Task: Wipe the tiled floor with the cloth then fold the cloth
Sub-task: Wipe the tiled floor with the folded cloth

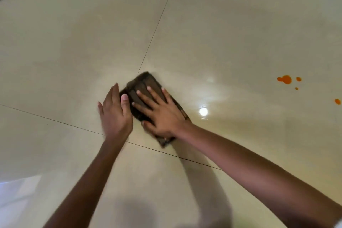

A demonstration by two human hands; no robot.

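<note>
my right hand (162, 114) flat, fingers spread, pressing cloth (146, 83) onto tiled floor (74, 42); left hand (114, 111) open, thumb at cloth's left edge. orange spots (286, 79) lie well right of cloth, right hand nearer

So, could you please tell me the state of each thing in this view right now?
Brown cloth: folded into a compact pad, lying flat on the floor.
Right hand: fingers spread, palm pressed flat on the cloth.
Left hand: fingers straight, against the cloth's left edge.
Orange spots: unwiped, on the tile to the right, apart from the cloth.
Tiled floor: glossy, reflecting a light.
</note>
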